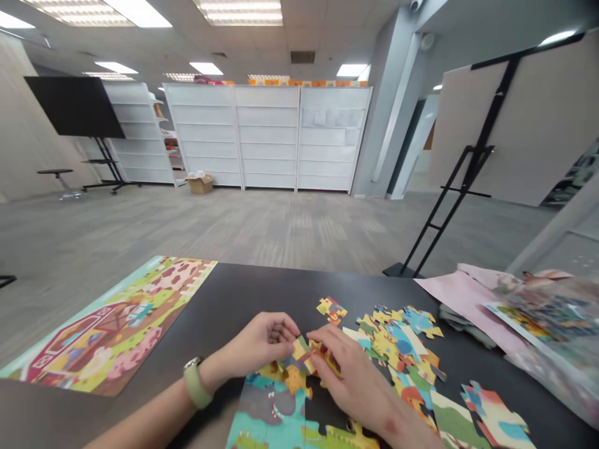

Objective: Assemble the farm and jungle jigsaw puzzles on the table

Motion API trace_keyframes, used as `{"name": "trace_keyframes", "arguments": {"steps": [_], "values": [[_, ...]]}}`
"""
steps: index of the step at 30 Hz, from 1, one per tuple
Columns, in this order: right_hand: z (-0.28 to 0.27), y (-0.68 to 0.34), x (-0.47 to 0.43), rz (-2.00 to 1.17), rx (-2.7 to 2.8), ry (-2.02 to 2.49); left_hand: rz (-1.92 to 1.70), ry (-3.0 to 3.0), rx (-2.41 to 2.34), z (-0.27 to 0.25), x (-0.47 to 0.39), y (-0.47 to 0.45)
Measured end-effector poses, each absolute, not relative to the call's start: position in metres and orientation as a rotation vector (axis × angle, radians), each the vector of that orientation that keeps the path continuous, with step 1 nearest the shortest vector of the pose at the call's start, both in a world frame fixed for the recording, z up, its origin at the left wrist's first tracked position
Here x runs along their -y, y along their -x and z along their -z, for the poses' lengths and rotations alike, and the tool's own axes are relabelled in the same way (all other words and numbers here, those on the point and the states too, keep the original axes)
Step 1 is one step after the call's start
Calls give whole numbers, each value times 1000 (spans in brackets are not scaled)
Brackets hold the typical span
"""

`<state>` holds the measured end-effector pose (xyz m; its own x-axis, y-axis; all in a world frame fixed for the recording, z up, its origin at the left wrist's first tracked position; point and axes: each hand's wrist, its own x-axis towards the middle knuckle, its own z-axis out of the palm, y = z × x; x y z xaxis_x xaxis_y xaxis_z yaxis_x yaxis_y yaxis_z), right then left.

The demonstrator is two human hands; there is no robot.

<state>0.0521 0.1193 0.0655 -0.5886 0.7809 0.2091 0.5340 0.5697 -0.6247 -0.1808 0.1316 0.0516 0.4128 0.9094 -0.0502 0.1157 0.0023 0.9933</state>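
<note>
My left hand (262, 344), with a watch on a green strap (197, 383) at the wrist, has its fingers curled on the edge of a jigsaw puzzle piece (300, 350). My right hand (349, 368) meets it from the other side, its fingers closed over a yellow puzzle piece (331, 363) that they partly hide. Both hands are above the top edge of a partly joined puzzle (271, 408), which shows a grey animal and a green one on turquoise. Whether the two held pieces are joined cannot be made out.
Loose puzzle pieces (386, 343) lie heaped right of my hands, with a small cluster (331, 309) behind them. A farm picture sheet (135, 324) lies left on the dark table (234, 287). Pink paper (468, 302) and a clear plastic bag (556, 312) occupy the right side.
</note>
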Motion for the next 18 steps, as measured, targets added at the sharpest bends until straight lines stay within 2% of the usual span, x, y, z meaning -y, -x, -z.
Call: {"name": "trace_keyframes", "arguments": {"steps": [9, 18], "values": [[-54, -81, -141, -470, 2520, 1089, -817, -1631, -1138, -64, -155, 229], [-49, -87, -143, -437, 2479, 1133, -717, -1866, -1216, -58, -153, 222]]}}
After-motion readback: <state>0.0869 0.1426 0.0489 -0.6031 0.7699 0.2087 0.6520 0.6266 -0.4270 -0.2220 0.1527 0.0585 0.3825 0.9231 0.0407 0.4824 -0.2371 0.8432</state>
